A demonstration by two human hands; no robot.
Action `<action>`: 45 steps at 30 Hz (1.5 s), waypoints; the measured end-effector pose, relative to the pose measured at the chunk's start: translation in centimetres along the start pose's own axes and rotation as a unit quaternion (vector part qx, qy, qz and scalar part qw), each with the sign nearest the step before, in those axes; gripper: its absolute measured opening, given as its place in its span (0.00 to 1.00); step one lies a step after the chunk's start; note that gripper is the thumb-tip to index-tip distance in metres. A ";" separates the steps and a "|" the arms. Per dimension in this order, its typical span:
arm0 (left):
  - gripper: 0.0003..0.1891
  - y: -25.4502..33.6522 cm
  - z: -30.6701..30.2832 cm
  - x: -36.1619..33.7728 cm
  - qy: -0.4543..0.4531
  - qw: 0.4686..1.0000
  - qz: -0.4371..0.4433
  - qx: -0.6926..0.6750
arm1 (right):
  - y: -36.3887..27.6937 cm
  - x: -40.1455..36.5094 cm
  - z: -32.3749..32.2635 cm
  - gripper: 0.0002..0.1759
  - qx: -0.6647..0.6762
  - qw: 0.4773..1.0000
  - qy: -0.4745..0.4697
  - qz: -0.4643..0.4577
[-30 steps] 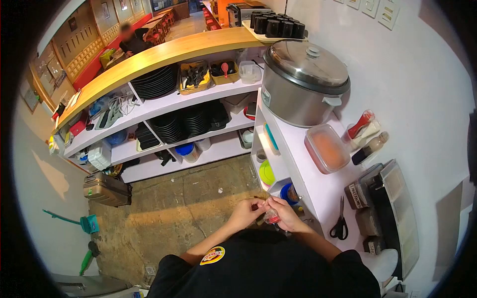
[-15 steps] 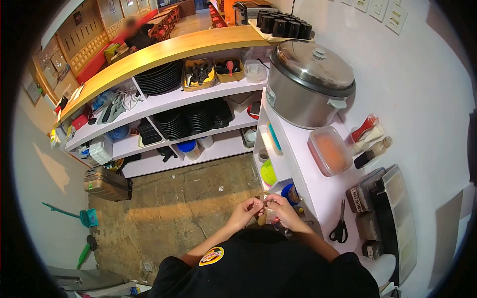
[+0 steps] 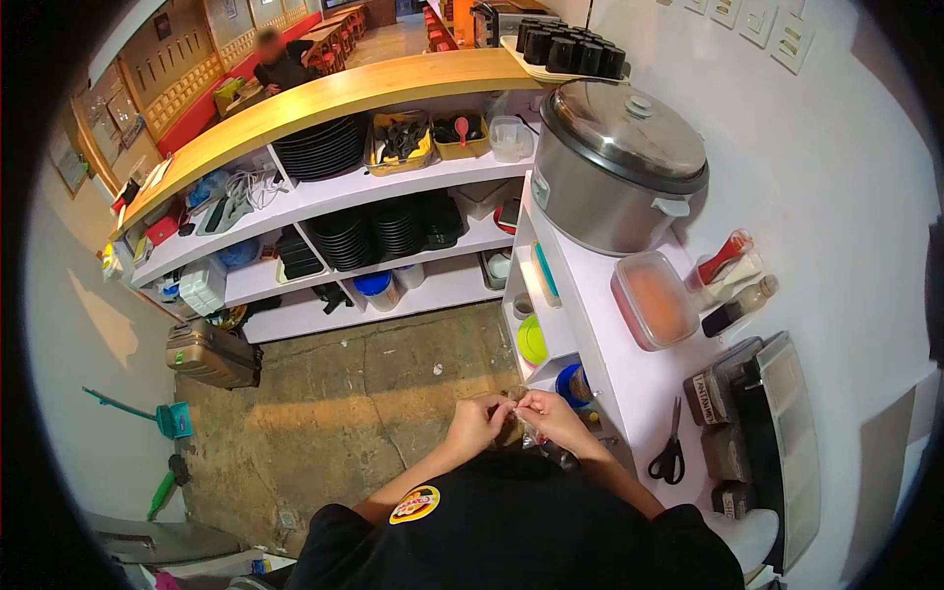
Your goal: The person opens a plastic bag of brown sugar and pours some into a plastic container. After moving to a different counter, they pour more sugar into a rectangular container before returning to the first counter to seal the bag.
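My left hand (image 3: 479,421) and my right hand (image 3: 553,417) meet in front of my body, fingertips pinched close together. Between and below them hangs what looks like a small clear plastic bag (image 3: 529,434), with brownish and reddish bits showing through. Both hands seem to grip its top, though the fingers cover most of it. To the right, a pair of black-handled scissors (image 3: 669,458) lies on the white counter (image 3: 629,413), apart from my hands.
A large rice cooker (image 3: 619,167) stands on the counter, with a lidded orange-filled container (image 3: 656,300) nearer me. Labelled dark containers (image 3: 718,393) line the wall side. Shelves (image 3: 393,177) hold stacked black trays and plates. A suitcase (image 3: 211,356) stands on the floor at left.
My hands have drawn closer together, the fingertips now nearly touching, and the bag shows less between them. The camera view has shifted slightly.
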State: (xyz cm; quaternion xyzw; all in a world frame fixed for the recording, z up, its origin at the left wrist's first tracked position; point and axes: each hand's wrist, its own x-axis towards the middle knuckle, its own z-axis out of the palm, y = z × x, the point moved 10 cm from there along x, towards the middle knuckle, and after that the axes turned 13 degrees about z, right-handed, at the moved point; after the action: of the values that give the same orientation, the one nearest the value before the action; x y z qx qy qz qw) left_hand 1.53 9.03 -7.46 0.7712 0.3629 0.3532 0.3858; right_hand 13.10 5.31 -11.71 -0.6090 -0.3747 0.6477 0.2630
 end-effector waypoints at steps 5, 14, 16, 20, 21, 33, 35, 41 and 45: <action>0.06 0.1 0.2 -0.4 0.015 0.999 0.030 -0.001 | 0.5 0.2 0.2 0.05 -0.020 1.000 -0.012 0.019; 0.15 -3.6 1.5 -0.3 0.054 0.944 -0.146 -0.290 | 0.8 0.0 -0.1 0.04 0.155 0.986 0.040 -0.052; 0.10 -3.8 1.8 -0.4 0.071 0.925 -0.151 -0.342 | 0.9 0.1 -0.1 0.04 0.164 0.983 0.050 -0.064; 0.07 -3.7 2.5 -0.2 0.021 0.927 -0.158 -0.340 | 0.4 0.3 -0.6 0.03 0.141 0.978 0.079 -0.129; 0.06 -3.5 2.4 -0.1 0.006 0.938 -0.140 -0.318 | 0.1 0.3 -0.7 0.03 0.124 0.975 0.091 -0.160; 0.06 -3.0 1.4 -0.2 -0.010 0.986 -0.116 -0.120 | -1.9 -1.5 -1.2 0.05 -0.072 0.947 0.268 -0.165; 0.06 -2.1 0.9 0.0 0.018 0.991 -0.070 -0.109 | -2.0 -1.5 -1.1 0.05 -0.081 0.942 0.275 -0.173; 0.04 -1.8 0.4 0.0 -0.024 0.992 -0.112 -0.058 | -2.5 -1.6 -0.7 0.05 -0.106 0.930 0.291 -0.200; 0.08 -3.8 1.5 -0.3 -0.009 0.985 -0.063 -0.162 | -2.5 -1.7 -0.6 0.06 -0.105 0.928 0.291 -0.207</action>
State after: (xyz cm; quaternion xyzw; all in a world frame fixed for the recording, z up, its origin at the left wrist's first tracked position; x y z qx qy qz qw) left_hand 1.51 9.94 -11.43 0.6776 0.3448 0.3753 0.5303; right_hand 13.58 5.49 -8.65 -0.7038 -0.4654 0.3297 0.4236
